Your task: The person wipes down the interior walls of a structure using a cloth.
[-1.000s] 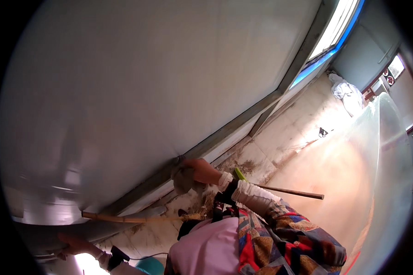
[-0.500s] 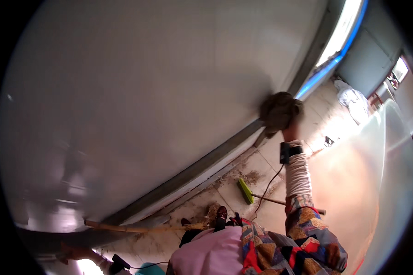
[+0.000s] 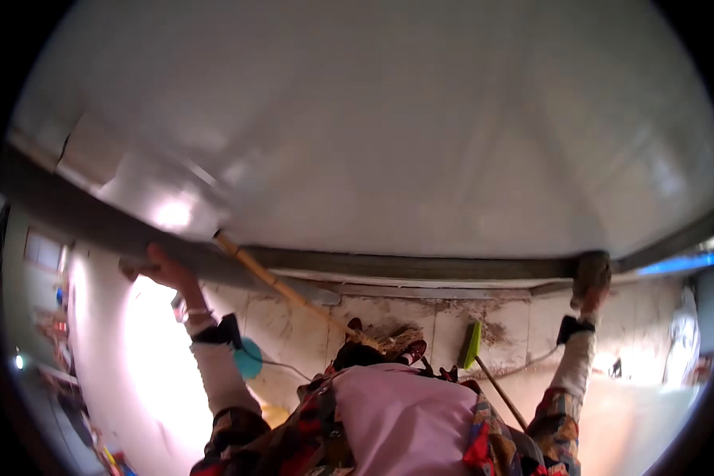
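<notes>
One crumpled cloth (image 3: 593,270) at a straight bar (image 3: 420,264) beside glossy panelling (image 3: 389,143)

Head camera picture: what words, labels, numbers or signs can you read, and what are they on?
None: I can't read any words, labels, numbers or signs.
Big pale panel: shine and faint streaks, no writing that I can see.
Green broom and cloth: no writing visible.
Clutter at far left: too small and blurred to tell.
</notes>
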The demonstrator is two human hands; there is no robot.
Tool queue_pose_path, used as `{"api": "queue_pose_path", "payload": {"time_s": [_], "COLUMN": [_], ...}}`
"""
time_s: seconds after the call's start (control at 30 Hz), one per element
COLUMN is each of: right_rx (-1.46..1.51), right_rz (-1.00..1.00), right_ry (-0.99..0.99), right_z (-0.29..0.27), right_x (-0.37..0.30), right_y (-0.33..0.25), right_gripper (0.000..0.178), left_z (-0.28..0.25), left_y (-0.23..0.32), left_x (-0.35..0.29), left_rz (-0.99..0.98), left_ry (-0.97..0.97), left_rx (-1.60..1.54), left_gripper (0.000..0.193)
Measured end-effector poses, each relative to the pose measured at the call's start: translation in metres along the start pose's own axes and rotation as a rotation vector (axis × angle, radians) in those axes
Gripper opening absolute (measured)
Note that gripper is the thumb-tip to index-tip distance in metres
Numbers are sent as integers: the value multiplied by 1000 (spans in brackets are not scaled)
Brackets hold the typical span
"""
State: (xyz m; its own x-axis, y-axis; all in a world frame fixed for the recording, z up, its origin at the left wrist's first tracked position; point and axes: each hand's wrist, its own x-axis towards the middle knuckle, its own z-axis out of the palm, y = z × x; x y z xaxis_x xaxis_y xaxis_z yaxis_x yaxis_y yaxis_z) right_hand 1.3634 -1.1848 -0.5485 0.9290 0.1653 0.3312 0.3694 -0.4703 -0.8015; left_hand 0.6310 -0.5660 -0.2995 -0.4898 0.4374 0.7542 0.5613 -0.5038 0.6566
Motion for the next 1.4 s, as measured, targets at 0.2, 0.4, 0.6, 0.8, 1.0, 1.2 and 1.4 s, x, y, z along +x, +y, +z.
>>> {"api": "queue_pose_path", "payload": {"time_s": [0.2,0.4,0.6,0.8,1.0,1.2,1.4], "right_rx": [57,716,36,283,242,155,78], "right_rz": [-60,251,-616,-789,-919,-926,-729], "right_ry": [-56,-228,-621,-768,-885,-850,-789], "right_z": [80,159,225,292,346,311,234], "right_x": [-91,-192,-300,-351,-369,-346,-285], "right_y": [-106,-242,-368,-464,-502,-484,-427], "right_gripper": [45,20,32,41,45,41,26], "left_z": [-21,-17,-29,-26,-24,-23,-24], "left_y": [3,16,4,16,27,19,-24], "left_x": [12,1,9,10,4,7,9], "left_rz": [-36,-122,-162,-150,-159,-43,-61], "left_ry": [-3,-80,-124,-150,-201,-170,-121], "left_rx": [-43,-147,-119,-164,-250,-112,-47], "left_gripper": [85,90,87,93,91,94,95]}}
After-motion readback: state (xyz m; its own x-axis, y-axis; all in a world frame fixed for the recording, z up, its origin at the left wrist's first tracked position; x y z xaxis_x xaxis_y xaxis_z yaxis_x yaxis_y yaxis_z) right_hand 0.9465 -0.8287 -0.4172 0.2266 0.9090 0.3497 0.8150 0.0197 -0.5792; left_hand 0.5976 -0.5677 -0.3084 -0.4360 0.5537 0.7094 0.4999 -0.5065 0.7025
